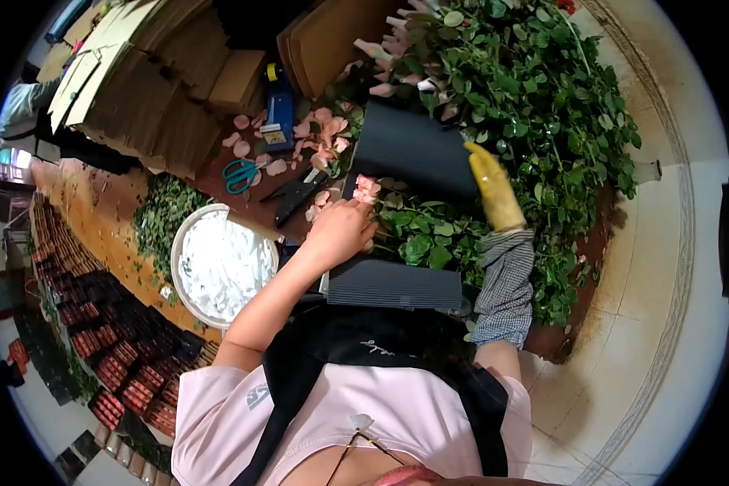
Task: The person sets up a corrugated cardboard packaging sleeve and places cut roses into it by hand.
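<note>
My left hand point(342, 232) is bare, its fingers closed at the head of a pale pink rose point(367, 189). The fingertips are partly hidden. Leafy rose stems point(429, 235) lie to its right, between a raised dark corrugated flap point(409, 150) and a nearer corrugated panel point(393, 283). My right hand point(495, 188) wears a yellow glove under a checked sleeve. Its fingers are stretched out beside the raised flap's right edge; whether they touch it I cannot tell. Left of the rose are a black stapler-like tool point(293, 197) and teal-handled scissors point(240, 175).
A big heap of leafy roses point(535, 105) covers the right of the table. Loose petals point(322, 134) surround a blue tape dispenser point(279, 117). At left stand a round tub of white pieces point(225, 263) and stacked cardboard point(138, 97). Another person point(28, 113) is at far left.
</note>
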### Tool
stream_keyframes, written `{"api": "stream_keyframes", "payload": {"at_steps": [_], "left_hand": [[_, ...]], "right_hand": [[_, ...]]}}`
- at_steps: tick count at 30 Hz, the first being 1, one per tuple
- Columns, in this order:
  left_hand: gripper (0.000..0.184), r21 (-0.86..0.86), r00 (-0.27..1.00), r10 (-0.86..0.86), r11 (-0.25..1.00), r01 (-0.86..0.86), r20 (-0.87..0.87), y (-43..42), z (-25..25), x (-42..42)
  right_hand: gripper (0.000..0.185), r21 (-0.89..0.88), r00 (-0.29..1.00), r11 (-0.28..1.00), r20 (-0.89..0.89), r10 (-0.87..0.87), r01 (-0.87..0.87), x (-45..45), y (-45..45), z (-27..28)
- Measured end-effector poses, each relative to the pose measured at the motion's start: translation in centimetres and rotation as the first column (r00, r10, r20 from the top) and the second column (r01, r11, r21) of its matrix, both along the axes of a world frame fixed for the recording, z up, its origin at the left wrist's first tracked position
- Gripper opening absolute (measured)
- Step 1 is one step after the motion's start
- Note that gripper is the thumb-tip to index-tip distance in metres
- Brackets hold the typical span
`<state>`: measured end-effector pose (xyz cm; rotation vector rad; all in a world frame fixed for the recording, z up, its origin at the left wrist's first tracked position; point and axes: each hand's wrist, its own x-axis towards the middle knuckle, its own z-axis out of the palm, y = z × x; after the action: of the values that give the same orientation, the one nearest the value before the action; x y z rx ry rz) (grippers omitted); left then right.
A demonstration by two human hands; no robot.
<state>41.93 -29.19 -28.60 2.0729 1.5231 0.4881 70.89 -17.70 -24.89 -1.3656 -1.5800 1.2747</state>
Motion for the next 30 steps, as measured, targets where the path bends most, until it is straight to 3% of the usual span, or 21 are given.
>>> {"api": "stream_keyframes", "payload": {"at_steps": [1, 2, 3, 4, 7, 8, 9, 11, 12, 14, 15, 16, 17, 18, 20, 22, 23, 24, 26, 27, 30], "left_hand": [[0.025, 0.022, 1.000, 0.003, 1.000, -0.003, 0.005, 0.0, -0.2, -0.1], [0.025, 0.038, 1.000, 0.019, 0.999, -0.019, 0.011, 0.0, -0.4, -0.3], [0.027, 0.062, 0.999, 0.022, 0.998, -0.023, 0.025, -0.3, -0.6, -0.4], [0.027, 0.048, 0.999, 0.029, 0.998, -0.030, 0.017, -0.5, -0.4, -0.5], [0.029, 0.002, 1.000, -0.001, 1.000, 0.001, 0.011, 0.0, -0.3, -0.5], [0.029, 0.010, 1.000, -0.017, 1.000, 0.017, 0.016, 0.2, -0.6, -0.4], [0.029, 0.008, 1.000, -0.019, 1.000, 0.019, -0.001, 0.2, -0.7, -0.4], [0.027, 0.065, 1.000, -0.011, 0.998, 0.010, 0.015, 0.2, -0.5, -0.2], [0.027, 0.067, 1.000, -0.019, 0.998, 0.018, 0.020, 0.1, -0.6, -0.3], [0.023, 0.170, 0.871, -0.065, 0.985, -0.022, 0.488, 0.1, -1.4, -0.6], [0.022, -0.094, 0.974, -0.020, 0.995, 0.042, 0.225, 1.0, -2.0, -1.0], [0.022, -0.089, 0.973, -0.023, 0.995, 0.044, 0.229, 1.1, -1.9, -1.3], [0.022, -0.080, 0.975, -0.039, 0.995, 0.058, 0.219, 1.0, -1.6, -1.5], [0.023, -0.074, 0.977, -0.055, 0.995, 0.072, 0.207, 0.8, -1.2, -1.8], [0.023, -0.070, 0.980, -0.088, 0.992, 0.102, 0.179, 0.2, -0.2, -2.6], [0.024, -0.064, 0.983, -0.111, 0.991, 0.121, 0.149, -0.2, 1.0, -3.9], [0.027, -0.161, 0.997, -0.072, 0.985, 0.068, -0.019, -0.4, 1.9, -5.2], [0.025, -0.170, 0.988, 0.037, 0.985, -0.011, 0.150, -0.7, 2.3, -6.3], [0.026, -0.305, 0.968, 0.195, 0.942, -0.139, 0.161, 0.1, 5.2, -8.9], [0.025, -0.205, 0.968, 0.229, 0.957, -0.205, 0.100, 0.9, 4.8, -10.7], [0.027, 0.133, 0.914, 0.390, 0.906, -0.402, 0.112, 5.4, 4.2, -15.1]], "right_hand": [[0.041, 0.013, 0.999, 1.000, 0.052, 0.013, -0.014, -0.7, 0.2, -1.1], [0.040, 0.173, 0.997, 0.984, 0.063, -0.042, 0.030, -1.0, 0.4, -1.8], [0.040, 0.166, 0.998, 0.986, 0.058, -0.024, 0.014, -1.5, -0.3, -0.2], [0.041, 0.186, 0.988, 0.973, -0.090, -0.122, 0.137, -2.1, -1.4, 2.9], [0.055, 0.330, 0.886, 0.919, -0.462, -0.041, 0.214, -1.9, -2.7, 6.5], [0.063, 0.390, 0.835, 0.899, -0.548, 0.053, 0.198, -1.8, -2.8, 7.5], [0.082, 0.334, 0.810, 0.915, -0.587, 0.016, 0.225, -1.6, -3.4, 9.0], [0.087, 0.349, 0.806, 0.930, -0.581, 0.116, 0.117, 1.9, -2.7, 8.2], [0.075, 0.323, 0.663, 0.897, -0.606, 0.441, -0.302, 2.4, -2.5, 8.1], [0.063, 0.126, 0.564, 0.735, -0.560, 0.607, -0.667, 1.5, -2.0, 7.0], [0.058, -0.008, 0.577, 0.663, -0.501, 0.645, -0.748, 0.1, -1.9, 6.2], [0.053, -0.119, 0.637, 0.643, -0.356, 0.684, -0.757, -1.8, -1.7, 5.5], [0.054, -0.133, 0.678, 0.682, 0.076, 0.731, -0.719, -3.9, -2.2, 5.3], [0.054, -0.138, 0.642, 0.716, 0.350, 0.682, -0.685, -5.7, -2.7, 4.5], [0.054, -0.072, 0.531, 0.739, 0.649, 0.545, -0.670, -7.8, -3.3, 2.9], [0.055, -0.128, 0.487, 0.708, 0.641, 0.593, -0.694, -8.4, -2.6, 2.0], [0.057, -0.182, 0.441, 0.677, 0.634, 0.635, -0.714, -8.7, -2.2, 1.3], [0.062, -0.087, 0.430, 0.650, 0.683, 0.590, -0.755, -8.4, -2.3, -0.6], [0.067, -0.204, 0.159, 0.648, 0.876, 0.455, -0.734, -10.3, -4.2, -0.3], [0.070, -0.274, 0.022, 0.667, 0.916, 0.400, -0.693, -11.7, -5.4, 1.2], [0.073, -0.111, 0.040, 0.724, 0.981, 0.188, -0.681, -11.9, -7.4, -3.0]]}}
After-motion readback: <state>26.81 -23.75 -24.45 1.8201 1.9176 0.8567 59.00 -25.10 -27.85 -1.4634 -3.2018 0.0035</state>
